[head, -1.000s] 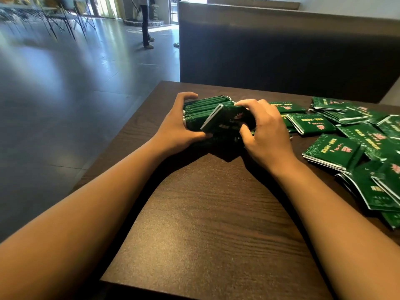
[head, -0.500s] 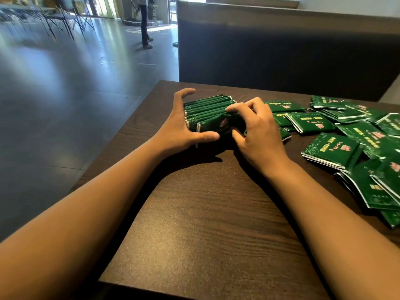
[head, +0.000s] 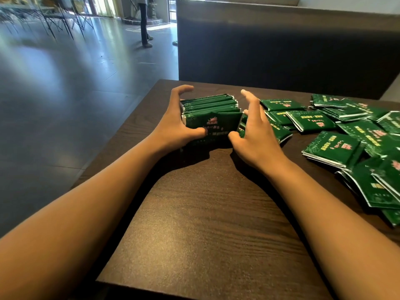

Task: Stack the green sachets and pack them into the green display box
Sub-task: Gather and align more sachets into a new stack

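A row of several green sachets [head: 211, 111] stands on edge near the far left of the dark wooden table [head: 205, 224]. My left hand [head: 175, 124] cups the row's left end, thumb against its front face and fingers curled over the back. My right hand [head: 253, 131] is at the row's right end with fingers spread apart and lifted; only its thumb is near the front sachet. Loose green sachets [head: 333, 146] lie scattered to the right. No display box is in view.
A dark bench back [head: 281, 50] rises just beyond the table's far edge. The table's left edge drops to a grey tiled floor [head: 65, 83]. A person's legs [head: 145, 22] and some chairs [head: 54, 16] stand far off.
My right hand pushed the front sachet upright against the row, then opened and drew slightly right. My left hand stayed on the row's left end.
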A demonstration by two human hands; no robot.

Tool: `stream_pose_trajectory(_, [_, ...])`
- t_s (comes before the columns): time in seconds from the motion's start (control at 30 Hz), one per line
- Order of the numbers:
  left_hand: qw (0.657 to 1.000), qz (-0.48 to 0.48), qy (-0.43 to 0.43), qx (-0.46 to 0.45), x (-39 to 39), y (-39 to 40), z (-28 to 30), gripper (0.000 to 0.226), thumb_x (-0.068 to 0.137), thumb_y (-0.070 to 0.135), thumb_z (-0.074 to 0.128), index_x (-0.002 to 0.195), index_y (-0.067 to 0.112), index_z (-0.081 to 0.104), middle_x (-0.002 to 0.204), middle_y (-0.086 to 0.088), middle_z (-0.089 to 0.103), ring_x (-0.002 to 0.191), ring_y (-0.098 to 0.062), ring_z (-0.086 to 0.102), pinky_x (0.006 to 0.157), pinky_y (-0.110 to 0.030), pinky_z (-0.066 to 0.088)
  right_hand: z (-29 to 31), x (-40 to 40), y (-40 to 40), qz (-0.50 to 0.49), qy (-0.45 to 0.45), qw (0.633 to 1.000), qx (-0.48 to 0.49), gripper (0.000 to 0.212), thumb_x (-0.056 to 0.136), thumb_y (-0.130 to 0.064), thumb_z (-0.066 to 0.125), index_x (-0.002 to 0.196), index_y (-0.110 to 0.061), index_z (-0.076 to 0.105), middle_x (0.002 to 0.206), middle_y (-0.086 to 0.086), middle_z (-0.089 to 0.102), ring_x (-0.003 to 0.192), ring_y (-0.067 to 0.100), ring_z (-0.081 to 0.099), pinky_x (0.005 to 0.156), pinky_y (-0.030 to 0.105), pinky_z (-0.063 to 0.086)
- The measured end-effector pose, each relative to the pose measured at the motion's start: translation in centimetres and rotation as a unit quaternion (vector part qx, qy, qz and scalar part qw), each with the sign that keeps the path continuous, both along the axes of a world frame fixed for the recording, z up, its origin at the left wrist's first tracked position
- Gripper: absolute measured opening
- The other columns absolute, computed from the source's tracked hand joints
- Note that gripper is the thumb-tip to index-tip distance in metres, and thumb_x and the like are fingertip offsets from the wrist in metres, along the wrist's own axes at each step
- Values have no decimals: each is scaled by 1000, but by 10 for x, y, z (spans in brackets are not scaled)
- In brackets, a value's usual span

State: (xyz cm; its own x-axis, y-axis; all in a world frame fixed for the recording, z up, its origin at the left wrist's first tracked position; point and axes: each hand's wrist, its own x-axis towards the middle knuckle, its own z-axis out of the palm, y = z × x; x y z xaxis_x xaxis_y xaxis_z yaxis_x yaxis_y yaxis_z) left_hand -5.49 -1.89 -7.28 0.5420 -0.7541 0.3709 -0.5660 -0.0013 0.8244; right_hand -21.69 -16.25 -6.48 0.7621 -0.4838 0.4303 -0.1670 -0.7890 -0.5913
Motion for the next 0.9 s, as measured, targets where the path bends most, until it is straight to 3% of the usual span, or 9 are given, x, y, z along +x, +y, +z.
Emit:
stream_pose_trajectory(0.07, [1000,-5,10,0,-1,2,3,89,83,-11,74,151,18,24,123,-9,50,97,0,70,80,-16,56,0,0,3,11,13,999,27,90,90,-5,62,159,-29,9,160,7,30,112,1,47,83,2,37])
stream_pose_trajectory(0.13, [1000,-14,22,6,-1,4,5,89,85,-13,72,151,19,22,124,-13,49,95,4,69,79,-14,55,0,0,6,27,17,998,48,93,92,-5,60,160,-31,2,161,9,30,131,10,44,96,17,38])
stream_pose_trajectory(0.23, [997,-57,38,34,2,5,6,100,83,-6,80,155,23,16,129,-8,54,107,4,67,87,-16,55,-3,1,10,55,28,996,61,96,92,-6,59,159,-36,-2,148,7,43,114,13,54,89,20,40])
stream_pose_trajectory(0.37, [994,-92,43,47,3,4,4,116,70,19,90,155,26,11,138,-4,58,123,-5,64,100,-19,52,-6,3,8,82,30,995,57,97,93,-6,61,159,-38,-3,156,5,38,123,4,43,98,22,38])
stream_pose_trajectory(0.53, [998,-60,18,23,7,1,-1,109,75,-1,89,155,18,18,133,-8,61,121,-11,66,97,-21,53,-6,2,4,90,28,994,53,100,93,-15,70,160,-35,-1,154,4,40,133,9,43,109,27,38])
stream_pose_trajectory(0.63, [999,-36,8,13,9,1,-2,103,76,-2,87,153,20,22,131,-11,62,117,-15,68,95,-23,55,-4,3,2,44,19,999,13,94,93,-32,70,161,-31,5,159,6,34,146,17,31,113,30,27])
stream_pose_trajectory(0.73, [1000,1,11,5,8,2,-1,100,77,-1,87,151,22,23,129,-9,60,114,-15,67,91,-16,54,-1,2,-6,-60,26,996,-60,77,98,-47,57,160,-26,17,162,8,29,150,24,21,120,41,23])
stream_pose_trajectory(0.83, [1000,22,17,5,5,2,0,99,77,0,86,150,21,23,126,-1,56,111,-10,64,85,-6,50,0,-4,-20,-164,139,972,-91,71,100,-50,49,160,-24,20,167,15,16,155,34,7,125,52,10])
stream_pose_trajectory(0.9, [1000,23,19,8,4,2,1,99,77,0,87,150,22,23,125,1,56,111,-10,64,86,-8,52,-3,-8,-27,-188,227,951,-88,71,100,-51,47,160,-24,19,167,18,12,154,39,4,124,55,4])
